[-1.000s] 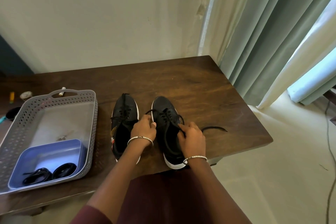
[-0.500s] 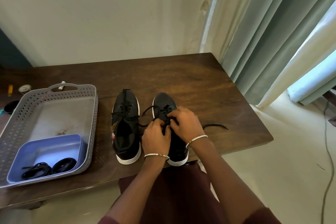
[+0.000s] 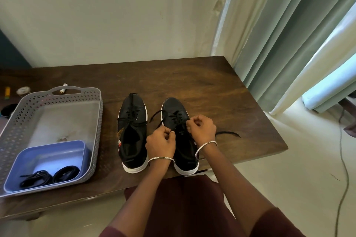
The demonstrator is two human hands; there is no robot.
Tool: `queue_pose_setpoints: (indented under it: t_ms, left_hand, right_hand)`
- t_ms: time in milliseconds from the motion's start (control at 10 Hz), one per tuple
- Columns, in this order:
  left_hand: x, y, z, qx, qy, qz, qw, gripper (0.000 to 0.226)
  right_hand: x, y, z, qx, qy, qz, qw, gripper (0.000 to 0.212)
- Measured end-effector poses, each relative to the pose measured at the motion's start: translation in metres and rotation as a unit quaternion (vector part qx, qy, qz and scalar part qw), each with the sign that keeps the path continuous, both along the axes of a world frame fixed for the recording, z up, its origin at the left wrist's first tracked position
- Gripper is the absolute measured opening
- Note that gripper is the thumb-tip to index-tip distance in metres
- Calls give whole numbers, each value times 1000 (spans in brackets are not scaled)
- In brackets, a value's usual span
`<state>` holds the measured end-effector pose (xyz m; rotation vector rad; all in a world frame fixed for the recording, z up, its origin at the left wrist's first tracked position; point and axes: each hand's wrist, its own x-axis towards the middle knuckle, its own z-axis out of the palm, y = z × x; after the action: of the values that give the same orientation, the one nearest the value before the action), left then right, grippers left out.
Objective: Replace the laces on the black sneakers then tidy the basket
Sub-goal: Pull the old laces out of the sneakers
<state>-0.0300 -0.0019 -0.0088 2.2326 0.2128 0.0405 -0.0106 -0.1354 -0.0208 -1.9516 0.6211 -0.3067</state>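
Two hands on one job: left hand and right hand, both curled, each pinching the black lace between thumb and forefinger over the eyelets of the sneaker nearer the curtain. Judged from that: drawing out the old lace, early in the task, with the spares not yet taken up.

To do it well:
- Keep the sole flat on the surface, close to the front edge but not over it.
- Slacken each crossing before pulling, one row at a time, from the top eyelets toward the toe.
- Draw the lace straight out of each eyelet, not sideways, to spare the tip.
- Mind the loose end trailing on the surface toward the curtain side, and the other end looping across between the two shoes.
- Avoid tangling that end with the neighbour's lace.

Counted:
- Two black, white-soled sneakers, side by side, toes to the wall, both laced; the sneaker nearer the basket untouched by either hand.
- One grey perforated basket, just beside the shoes on the person's left.
- One blue tray, inside the basket's near end.
- Two coils of black lace, lying in that tray.
- Two bracelets, one per wrist.
- Beyond the basket's far rim, a few small items, too small to name.
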Motion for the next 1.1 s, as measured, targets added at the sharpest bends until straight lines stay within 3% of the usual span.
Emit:
queue_pose_setpoints:
  t_ms: [100, 200, 300, 400, 500, 600, 700, 800, 900, 1000, 1100]
  left_hand:
    - [0, 1, 0, -1, 4, -4, 1000, 9]
    - [-2, 2, 2, 5, 4, -7, 1000, 9]
    - [-2, 2, 5, 15, 1, -16, 1000, 10]
    - [-3, 3, 6, 16, -1, -28, 999, 10]
    - [-2, 5, 7, 15, 2, -31, 999, 6]
    - [0, 4, 7, 13, 15, -31, 999, 5]
    - [-1, 3, 7, 8, 17, -29, 999, 8]
    - [-2, 1, 6, 1, 20, -25, 1000, 9]
    - [-3, -1, 4, -8, 18, -15, 1000, 10]
    - [-3, -3, -1, 4, -1, -13, 1000, 14]
    - [-2, -5, -8, 9, -31, -11, 999, 14]
  right_hand:
    - [-4, -2, 7, -38, -2, 61, 997, 12]
    - [-14, 0, 12, -250, -83, 168, 950, 37]
    - [-15, 7, 5, -467, -114, 224, 848, 30]
    - [-12, 10, -2, -508, -145, 211, 822, 13]
    - [-10, 14, 10, -239, -80, 104, 962, 4]
    - [1, 5, 20, 365, 27, -135, 921, 9]
    - [-5, -3, 23, 383, 116, -102, 911, 3]
    - [-14, -3, 25, 20, 21, -8, 1000, 33]
    - [-15, 2, 28, -279, -43, 186, 941, 32]
    - [-12, 10, 16, -427, -26, 253, 868, 17]
    - [-10, 14, 4, -410, -96, 193, 886, 5]
